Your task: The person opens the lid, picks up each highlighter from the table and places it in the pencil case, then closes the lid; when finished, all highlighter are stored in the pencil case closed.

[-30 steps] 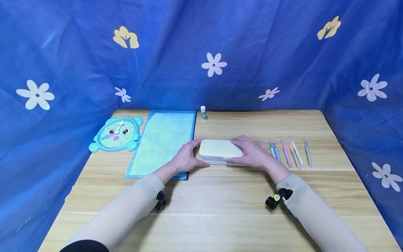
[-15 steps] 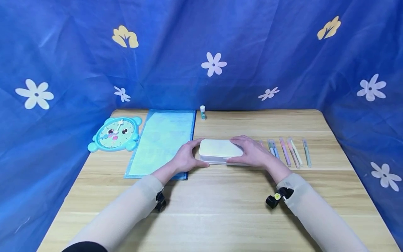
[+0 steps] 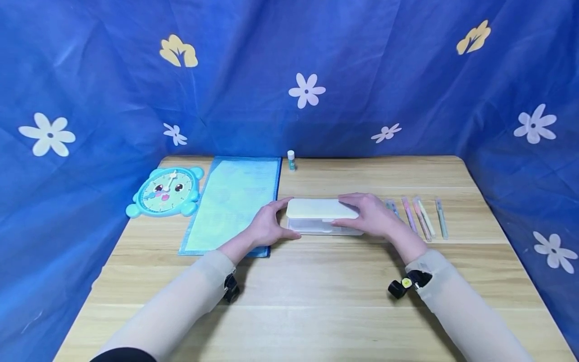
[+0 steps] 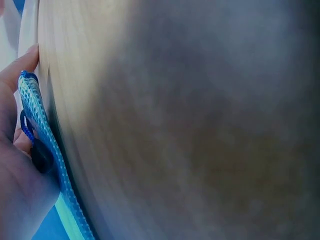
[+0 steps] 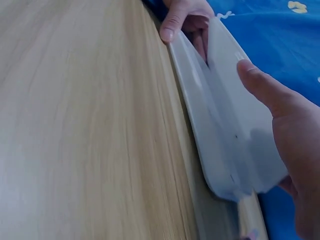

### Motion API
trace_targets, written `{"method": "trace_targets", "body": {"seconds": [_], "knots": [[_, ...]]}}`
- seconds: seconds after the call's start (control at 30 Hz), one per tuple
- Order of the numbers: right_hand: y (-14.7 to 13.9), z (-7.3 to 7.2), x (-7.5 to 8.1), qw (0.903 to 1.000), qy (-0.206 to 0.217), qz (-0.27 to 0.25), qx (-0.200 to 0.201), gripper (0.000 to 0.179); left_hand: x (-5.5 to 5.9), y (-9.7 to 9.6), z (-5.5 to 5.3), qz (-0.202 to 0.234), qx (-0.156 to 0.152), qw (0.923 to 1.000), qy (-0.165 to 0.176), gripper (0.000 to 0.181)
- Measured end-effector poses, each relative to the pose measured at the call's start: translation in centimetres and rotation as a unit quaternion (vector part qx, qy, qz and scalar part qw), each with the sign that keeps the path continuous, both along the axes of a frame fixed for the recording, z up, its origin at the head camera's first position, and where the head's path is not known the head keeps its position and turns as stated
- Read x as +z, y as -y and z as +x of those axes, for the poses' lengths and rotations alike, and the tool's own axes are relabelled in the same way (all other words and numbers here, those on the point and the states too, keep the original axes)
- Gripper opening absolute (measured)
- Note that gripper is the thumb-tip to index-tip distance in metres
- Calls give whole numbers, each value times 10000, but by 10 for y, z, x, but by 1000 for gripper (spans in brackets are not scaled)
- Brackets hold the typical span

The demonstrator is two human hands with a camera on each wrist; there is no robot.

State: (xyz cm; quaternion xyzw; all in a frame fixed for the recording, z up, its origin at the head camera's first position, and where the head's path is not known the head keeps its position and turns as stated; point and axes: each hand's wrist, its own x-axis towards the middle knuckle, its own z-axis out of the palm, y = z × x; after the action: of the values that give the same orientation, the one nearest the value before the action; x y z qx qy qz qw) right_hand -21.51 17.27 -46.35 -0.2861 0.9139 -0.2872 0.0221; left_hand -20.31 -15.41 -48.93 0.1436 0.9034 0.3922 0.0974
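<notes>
Gripping white-lidded translucent oblong box (image 3: 312, 209), left hand (image 3: 266, 226) and right hand (image 3: 374, 217) at opposite ends. Slim pastel pens (image 3: 422, 219) lie outside, opening unconfirmed

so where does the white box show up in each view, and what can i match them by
Head: the white box sits just right of and below centre.
Left wrist: only what looks like a pale strip of it, at the top left.
Right wrist: it runs large from top centre down toward the lower right.
Shared landmark: the left hand, which shows in all three views, at the left edge in left wrist and top centre in right wrist.
</notes>
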Motion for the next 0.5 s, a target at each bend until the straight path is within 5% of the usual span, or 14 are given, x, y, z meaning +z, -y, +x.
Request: {"method": "trace_targets", "body": {"seconds": [0.17,0.33,0.5], "knots": [[-17,1,-1,9967,-544,-593,107,67,1,0,0,30,43,10000,36,108],[-29,2,-3,9809,-1420,-1293,305,42,0,1,-1,-25,50,9999,92,115],[-36,1,-2,9699,-1794,-1641,133,28,1,0,0,-100,58,9999,96,116]]}}
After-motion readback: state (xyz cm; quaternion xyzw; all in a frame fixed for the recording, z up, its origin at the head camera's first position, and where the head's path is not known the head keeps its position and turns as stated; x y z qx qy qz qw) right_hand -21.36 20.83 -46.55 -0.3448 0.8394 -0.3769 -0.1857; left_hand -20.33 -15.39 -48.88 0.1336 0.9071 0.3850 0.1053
